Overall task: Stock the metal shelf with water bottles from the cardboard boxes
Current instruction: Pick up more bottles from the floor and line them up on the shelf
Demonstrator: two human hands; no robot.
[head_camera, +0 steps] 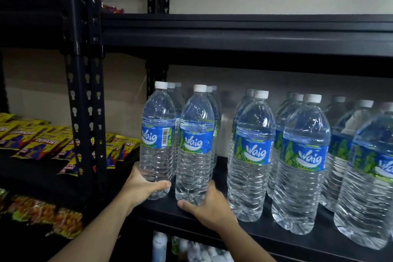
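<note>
Two clear water bottles with blue labels and white caps stand upright at the left front of the black metal shelf [297, 238]. My left hand [140, 187] grips the base of the leftmost bottle [157, 140]. Around the base of the bottle beside it [196, 147] my right hand [209, 206] is wrapped, thumb across the front. Both bottles sit at the shelf's front edge. Several more of the same bottles [302, 161] stand in rows behind and to the right. No cardboard box is in view.
A black slotted upright post [85, 100] stands just left of my left hand. Yellow snack packets [42, 144] lie on the neighbouring shelf to the left, orange snack bags [53, 217] below them. The upper shelf beam [244, 34] runs overhead. More bottles show faintly on the level below.
</note>
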